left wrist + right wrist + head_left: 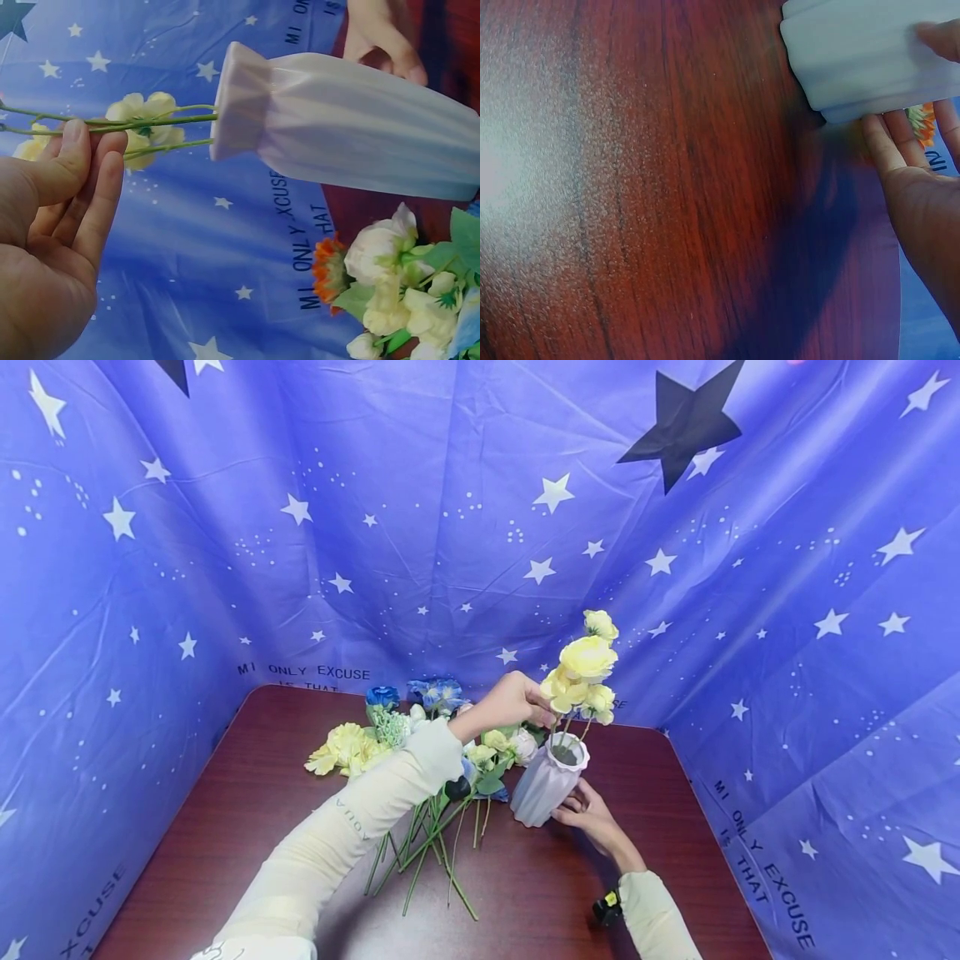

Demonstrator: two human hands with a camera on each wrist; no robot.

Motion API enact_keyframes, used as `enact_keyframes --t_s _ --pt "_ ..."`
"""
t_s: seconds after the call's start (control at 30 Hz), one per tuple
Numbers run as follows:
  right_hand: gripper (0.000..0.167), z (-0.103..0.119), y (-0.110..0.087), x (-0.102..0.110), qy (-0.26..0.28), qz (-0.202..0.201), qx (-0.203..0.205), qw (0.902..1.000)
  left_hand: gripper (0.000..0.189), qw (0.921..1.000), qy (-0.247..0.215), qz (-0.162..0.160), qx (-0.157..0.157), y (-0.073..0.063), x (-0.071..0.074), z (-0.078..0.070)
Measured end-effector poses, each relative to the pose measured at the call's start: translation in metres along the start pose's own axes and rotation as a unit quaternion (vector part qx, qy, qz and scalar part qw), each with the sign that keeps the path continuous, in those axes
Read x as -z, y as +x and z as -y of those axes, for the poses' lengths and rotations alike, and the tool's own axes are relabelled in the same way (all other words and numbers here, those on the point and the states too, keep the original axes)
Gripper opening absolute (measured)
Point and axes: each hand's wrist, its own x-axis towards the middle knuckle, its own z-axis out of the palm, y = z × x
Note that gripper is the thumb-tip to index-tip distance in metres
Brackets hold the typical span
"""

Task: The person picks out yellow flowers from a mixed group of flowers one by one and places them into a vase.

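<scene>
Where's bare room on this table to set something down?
Bare: left of the lying yellow flowers; right of the fluted vase and right hand; between green stems and right sleeve. Crowded: the flower heap beside the vase.

In the left wrist view, we are pinching slender green stems between the thumb and fingers of our left hand. The stems are running into the mouth of a tall, glossy, fluted vase, pale pinkish-white and turning bluish toward its base. Soft-yellow ruffled blossoms are showing around the stems. Our right hand is appearing at the vase's far side, partly hidden. Near the vase, an orange many-petalled flower, a round whitish bloom and broad green leaves are clustering. Behind, we are seeing blue star-printed fabric and a reddish-brown wood-coloured desk.
</scene>
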Motion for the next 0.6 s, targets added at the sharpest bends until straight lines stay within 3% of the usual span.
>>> enact_keyframes --t_s 0.17,0.37,0.6 --pt "0.064 -0.001 0.001 0.000 0.005 0.005 0.004 1.0000 0.011 0.9998 -0.002 -0.022 0.004 -0.001 -0.004 0.004" --pt "0.062 -0.004 0.001 0.002 0.007 0.014 0.026 0.9995 0.014 0.9995 -0.016 -0.023 0.017 -0.003 -0.006 0.007" --pt "0.063 -0.001 0.000 0.001 0.009 0.005 0.010 0.9999 0.016 0.9990 -0.027 -0.026 0.025 -0.005 -0.011 0.014"
